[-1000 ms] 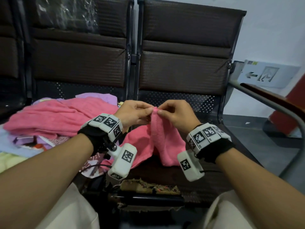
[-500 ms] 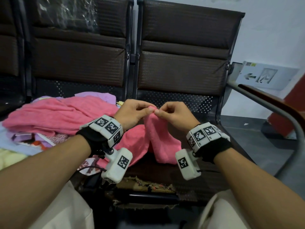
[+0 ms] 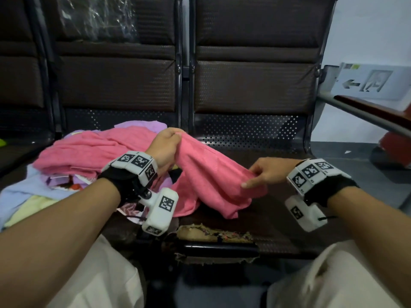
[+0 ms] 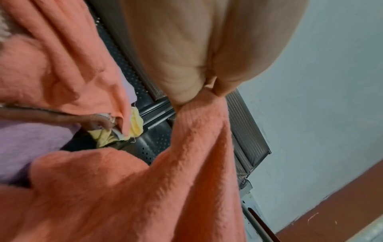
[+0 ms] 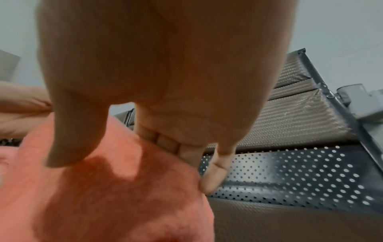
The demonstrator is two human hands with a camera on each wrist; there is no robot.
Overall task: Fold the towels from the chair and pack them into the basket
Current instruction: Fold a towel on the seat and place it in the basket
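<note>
A pink towel [image 3: 209, 174] hangs stretched between my two hands above the dark chair seat [image 3: 278, 210]. My left hand [image 3: 165, 145] pinches its far corner, seen close in the left wrist view [image 4: 199, 96]. My right hand [image 3: 260, 174] grips the near right edge with thumb on top, with the same pink towel [image 5: 116, 188] filling the right wrist view. A heap of other towels [image 3: 73, 156], pink, lilac, blue and yellow, lies on the seat to the left. No basket is in view.
Two dark padded chair backs [image 3: 255, 63] stand behind. A grey armrest [image 3: 367, 116] runs along the right. The seat's front edge is torn, showing frayed padding [image 3: 213, 233]. My knees in pale trousers [image 3: 100, 274] are below the seat.
My hands were together, pinching the towel's top at one spot. The right hand has slid right and down along the edge, and the left has moved back, spreading the towel out.
</note>
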